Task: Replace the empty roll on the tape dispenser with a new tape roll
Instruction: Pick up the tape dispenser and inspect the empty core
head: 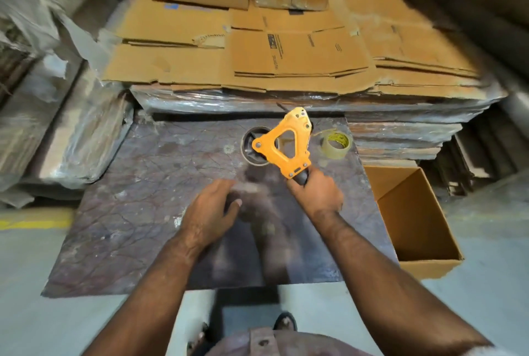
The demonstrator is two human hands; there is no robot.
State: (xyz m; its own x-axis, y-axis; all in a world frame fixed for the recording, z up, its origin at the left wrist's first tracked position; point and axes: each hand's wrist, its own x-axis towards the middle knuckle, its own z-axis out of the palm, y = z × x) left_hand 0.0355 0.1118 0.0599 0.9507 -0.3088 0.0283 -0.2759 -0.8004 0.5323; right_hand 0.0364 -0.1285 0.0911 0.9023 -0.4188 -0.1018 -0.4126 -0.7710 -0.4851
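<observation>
Two hands at work: my right hand [316, 193] grips the yellow tape dispenser [286, 142] by its handle, left hand [213, 209] open, empty. I'd pinch the empty roll [248, 147] off squarely; new tape roll [335, 143] waits beside.

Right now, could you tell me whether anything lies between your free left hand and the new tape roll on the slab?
Yes: the yellow dispenser, held in the right hand, lies between the left hand and the new tape roll.

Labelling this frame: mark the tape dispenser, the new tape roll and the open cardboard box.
tape dispenser [286, 142]: head view, on its yellow frame.
new tape roll [335, 144]: head view, on the roll's near wall.
open cardboard box [426, 262]: head view, on its front rim.
</observation>
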